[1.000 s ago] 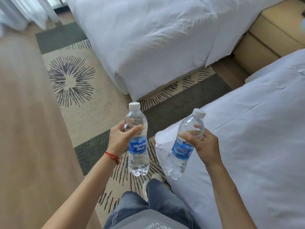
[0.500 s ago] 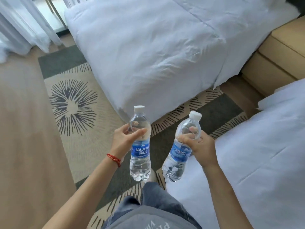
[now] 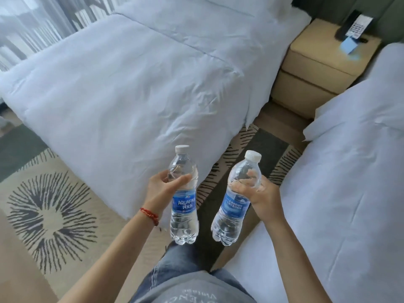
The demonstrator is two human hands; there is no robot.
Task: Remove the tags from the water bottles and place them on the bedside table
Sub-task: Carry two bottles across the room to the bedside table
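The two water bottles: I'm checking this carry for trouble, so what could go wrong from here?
The bedside table already holds a phone and a blue card, which arriving bottles might knock. The left hand and right hand grip the left bottle and right bottle high, so either could slip.

You're standing between two beds: white duvet bed (image 3: 135,84) ahead-left, second white bed (image 3: 349,182) on your right. Floor is beige carpet (image 3: 72,169) with dark starburst pattern (image 3: 51,217) and grey bands. Tan upholstered nightstand (image 3: 317,68) sits between the bed heads, phone (image 3: 352,25) on top against a dark green wall (image 3: 332,5). Sheer curtains (image 3: 39,20) top-left, daylight coming through.
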